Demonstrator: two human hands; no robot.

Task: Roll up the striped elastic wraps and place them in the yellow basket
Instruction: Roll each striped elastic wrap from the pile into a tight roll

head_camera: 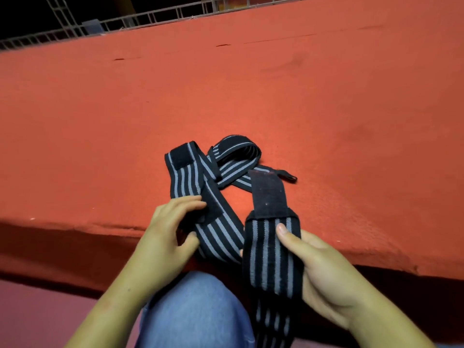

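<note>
White railing (150, 16) ran along the far edge of the red mat (276, 91), and a knee (195, 310) in blue denim rose below the mat's near edge, under the hands. The right hand (324, 277) gripped one wrap (271, 262) just off that near edge, thumb pressed on its front and fingers curled behind. The wrap's black tab (267, 194) stood up over the mat. The left hand (163, 234) pinched a second wrap (218, 234) at the near edge, fingertips on a dark patch. That strip ran onto the mat beside a striped loop (236, 153); whether the loop belonged to either wrap could not be told
</note>
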